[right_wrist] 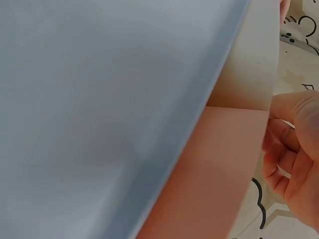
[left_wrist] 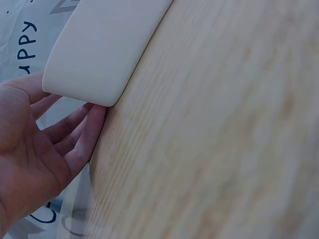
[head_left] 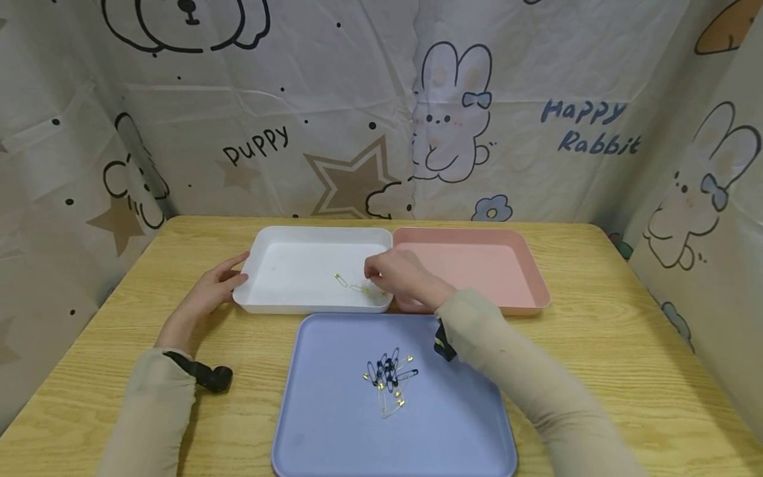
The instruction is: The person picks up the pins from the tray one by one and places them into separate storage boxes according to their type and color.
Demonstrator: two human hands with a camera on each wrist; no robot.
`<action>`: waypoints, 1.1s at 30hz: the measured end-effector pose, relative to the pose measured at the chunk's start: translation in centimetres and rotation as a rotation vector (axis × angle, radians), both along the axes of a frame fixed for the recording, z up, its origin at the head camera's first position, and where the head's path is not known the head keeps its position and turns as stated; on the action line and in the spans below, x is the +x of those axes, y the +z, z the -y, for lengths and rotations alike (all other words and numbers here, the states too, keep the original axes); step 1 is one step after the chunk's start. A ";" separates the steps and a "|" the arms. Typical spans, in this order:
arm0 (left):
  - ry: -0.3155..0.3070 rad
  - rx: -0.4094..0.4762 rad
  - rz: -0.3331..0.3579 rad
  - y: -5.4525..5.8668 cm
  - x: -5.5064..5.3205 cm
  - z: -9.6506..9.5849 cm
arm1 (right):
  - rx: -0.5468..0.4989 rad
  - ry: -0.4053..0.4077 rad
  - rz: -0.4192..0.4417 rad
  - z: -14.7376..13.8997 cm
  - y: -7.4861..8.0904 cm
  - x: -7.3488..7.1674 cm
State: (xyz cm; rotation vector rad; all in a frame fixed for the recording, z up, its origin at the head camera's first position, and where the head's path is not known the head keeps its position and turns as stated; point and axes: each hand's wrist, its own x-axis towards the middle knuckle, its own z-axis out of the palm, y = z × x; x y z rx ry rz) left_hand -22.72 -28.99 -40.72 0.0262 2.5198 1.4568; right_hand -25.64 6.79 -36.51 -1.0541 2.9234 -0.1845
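Note:
My left hand [head_left: 213, 290] touches the left end of the white tray [head_left: 310, 309], thumb and fingers spread against its wall; in the left wrist view, fingertips [left_wrist: 96, 117] meet the tray's bottom corner. Over the white tray's right end is my right hand [head_left: 408, 275], its fingers bent downward. Several gold safety pins [head_left: 356, 288] lie in that tray beneath and beside it. The tray walls hide the right fingertips in the right wrist view, so whether they pinch a pin cannot be seen. A pile of black and gold safety pins [head_left: 389, 374] lies on the blue tray [head_left: 322, 430].
A pink tray [head_left: 477, 265] stands against the white tray's right side, under my right wrist. The blue tray sits directly in front of both. All three are on a wooden table [head_left: 620, 318], with a printed cloth [head_left: 357, 86] hanging behind and at the sides.

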 end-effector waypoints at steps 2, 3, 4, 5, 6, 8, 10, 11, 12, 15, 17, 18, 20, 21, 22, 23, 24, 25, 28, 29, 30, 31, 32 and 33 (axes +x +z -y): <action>0.000 0.000 0.000 0.0 0.0 0.0 | 0.013 -0.014 0.003 0.1 -0.2 -0.2; -0.001 0.000 0.002 0.0 0.0 0.0 | 0.022 -0.022 0.002 0.2 -0.3 -0.3; -0.002 -0.001 0.001 0.0 0.0 0.0 | 0.030 -0.030 0.004 0.3 -0.4 -0.4; -0.003 -0.003 -0.001 0.0 0.0 0.0 | 0.036 -0.037 0.006 0.4 -0.5 -0.5; -0.004 -0.004 -0.003 0.1 0.0 0.0 | 0.040 -0.043 0.008 0.4 -0.5 -0.6; -0.001 -0.006 -0.002 0.1 0.0 0.0 | 0.045 -0.055 0.016 0.6 -0.6 -0.7; -0.001 -0.005 -0.004 0.1 0.0 -0.1 | 0.051 -0.062 0.018 0.8 -0.6 -0.8; -0.001 -0.004 -0.004 0.1 0.0 -0.1 | 0.052 -0.065 0.021 0.8 -0.6 -0.8; -0.001 -0.003 -0.003 0.2 0.0 -0.1 | 0.057 -0.067 0.020 0.9 -0.6 -0.8; 0.000 0.002 -0.002 0.2 0.0 -0.1 | 0.068 -0.072 0.013 1.1 -0.7 -0.9; 0.007 0.001 0.003 0.2 0.0 -0.2 | 0.070 -0.075 0.013 1.3 -0.6 -0.9; 0.011 0.001 0.006 0.2 0.0 -0.2 | 0.071 -0.076 0.014 1.4 -0.6 -0.9; 0.016 -0.002 0.010 0.2 0.1 -0.2 | 0.073 -0.077 0.021 1.5 -0.6 -0.9; 0.018 -0.006 0.012 0.1 0.1 -0.2 | 0.075 -0.078 0.027 1.6 -0.6 -0.8; 0.019 -0.009 0.013 0.1 0.1 -0.2 | 0.077 -0.078 0.032 1.7 -0.6 -0.8; 0.020 -0.009 0.013 0.1 0.1 -0.2 | 0.080 -0.077 0.038 1.8 -0.7 -0.8; 0.019 -0.009 0.012 0.1 0.1 -0.2 | 0.082 -0.076 0.042 1.9 -0.7 -0.8; 0.019 -0.009 0.011 0.1 0.1 -0.2 | 0.086 -0.075 0.045 1.9 -0.7 -0.8; 0.020 -0.008 0.011 0.1 0.1 -0.2 | 0.093 -0.072 0.048 2.1 -0.9 -0.8; 0.021 -0.007 0.011 0.1 0.1 -0.2 | 0.094 -0.071 0.047 2.2 -0.9 -0.8; 0.021 -0.007 0.011 0.2 0.1 -0.2 | 0.095 -0.071 0.046 2.2 -1.0 -0.8; 0.021 -0.008 0.011 0.2 0.1 -0.2 | 0.095 -0.071 0.045 2.3 -1.0 -0.8; 0.021 -0.008 0.011 0.2 0.1 -0.2 | 0.095 -0.071 0.043 2.3 -1.1 -0.8; 0.021 -0.008 0.012 0.2 0.1 -0.2 | 0.097 -0.070 0.042 2.3 -1.1 -0.8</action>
